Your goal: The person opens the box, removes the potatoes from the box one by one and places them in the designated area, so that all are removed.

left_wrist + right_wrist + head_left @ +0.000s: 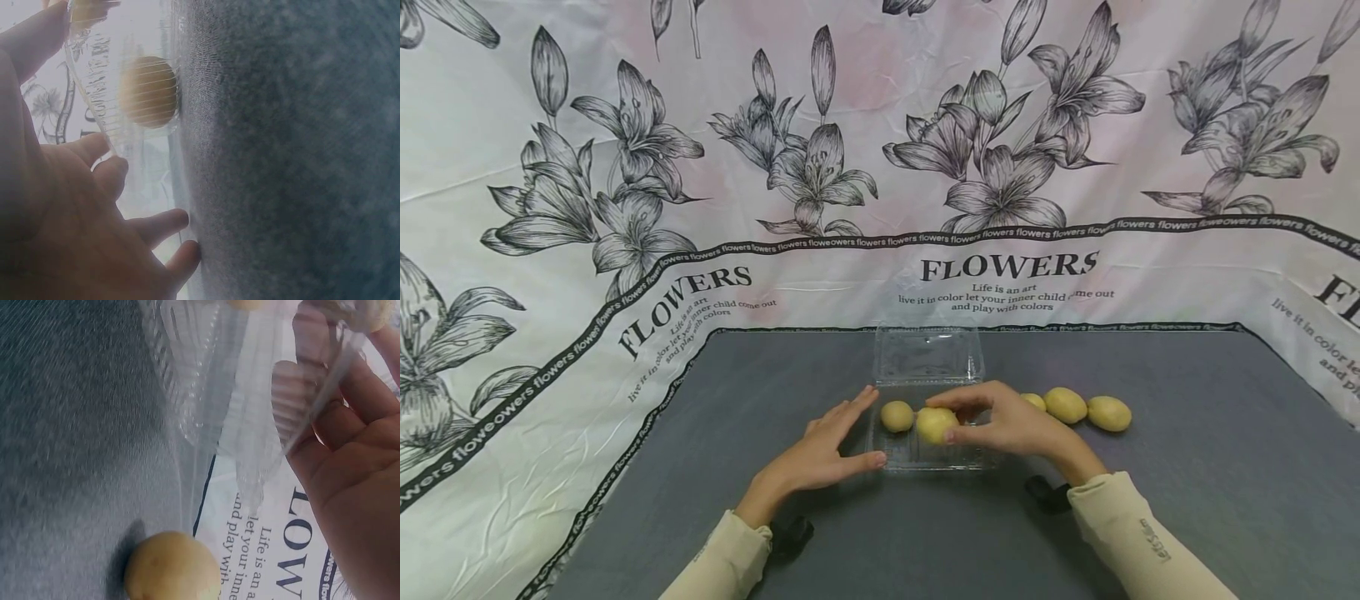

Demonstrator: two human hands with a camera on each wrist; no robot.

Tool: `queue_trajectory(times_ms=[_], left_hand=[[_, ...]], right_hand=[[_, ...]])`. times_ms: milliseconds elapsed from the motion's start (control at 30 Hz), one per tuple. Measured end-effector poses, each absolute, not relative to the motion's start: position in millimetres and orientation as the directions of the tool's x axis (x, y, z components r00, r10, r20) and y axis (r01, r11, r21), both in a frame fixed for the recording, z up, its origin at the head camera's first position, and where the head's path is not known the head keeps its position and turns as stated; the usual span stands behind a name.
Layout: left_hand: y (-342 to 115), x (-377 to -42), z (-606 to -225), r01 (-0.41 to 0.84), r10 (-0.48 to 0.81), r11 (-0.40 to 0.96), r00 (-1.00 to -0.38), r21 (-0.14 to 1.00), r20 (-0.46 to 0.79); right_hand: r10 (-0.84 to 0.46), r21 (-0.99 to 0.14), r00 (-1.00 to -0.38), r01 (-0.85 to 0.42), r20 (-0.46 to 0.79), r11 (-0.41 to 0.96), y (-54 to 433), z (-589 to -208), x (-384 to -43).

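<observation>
In the head view a clear plastic clamshell box (pixel 925 462) stands on the table, its lid (pixel 928 354) raised at the back. One lemon (pixel 897 416) lies inside at the left. My right hand (pixel 1011 421) pinches a second lemon (pixel 936 426) between thumb and fingers, over the box just right of the first. My left hand (pixel 823 450), fingers spread and fairly straight, is at the box's left side. In the left wrist view, the left hand (pixel 94 212) is close to the ribbed clear wall; contact is hard to tell.
To the right of the box several lemons (pixel 1066 405) lie in a row on the grey tabletop (pixel 910 533), the nearest partly hidden behind my right hand. A flower-printed cloth (pixel 850 192) hangs behind the table. Dark wrist cameras (pixel 792 537) sit under both wrists.
</observation>
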State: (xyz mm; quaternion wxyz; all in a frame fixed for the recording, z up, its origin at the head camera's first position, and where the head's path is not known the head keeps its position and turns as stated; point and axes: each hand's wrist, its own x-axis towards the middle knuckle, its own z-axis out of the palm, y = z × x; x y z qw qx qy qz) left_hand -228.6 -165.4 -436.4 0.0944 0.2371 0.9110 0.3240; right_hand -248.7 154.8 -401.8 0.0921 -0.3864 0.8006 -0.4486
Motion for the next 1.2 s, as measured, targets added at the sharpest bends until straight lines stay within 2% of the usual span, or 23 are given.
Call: queue_trajectory(times_ms=[667, 833, 1200], left_hand=[[-165, -226, -433, 0.371, 0.491, 0.67, -0.871, 0.643, -0.008], [-165, -225, -433, 0.37, 0.492, 0.669, -0.871, 0.645, -0.01], [-164, -226, -433, 0.374, 0.496, 0.668, -0.868, 0.643, -0.01]], right_hand=[[-0.609, -0.785, -0.763, -0.507, 0.217, 0.356, 182, -393, -241], [-0.568, -0.786, -0.798, -0.477, 0.201, 0.393, 192, -390, -239], [-0.536, -0.803, -0.818, -0.455, 0.207, 0.384, 219, -396, -235]])
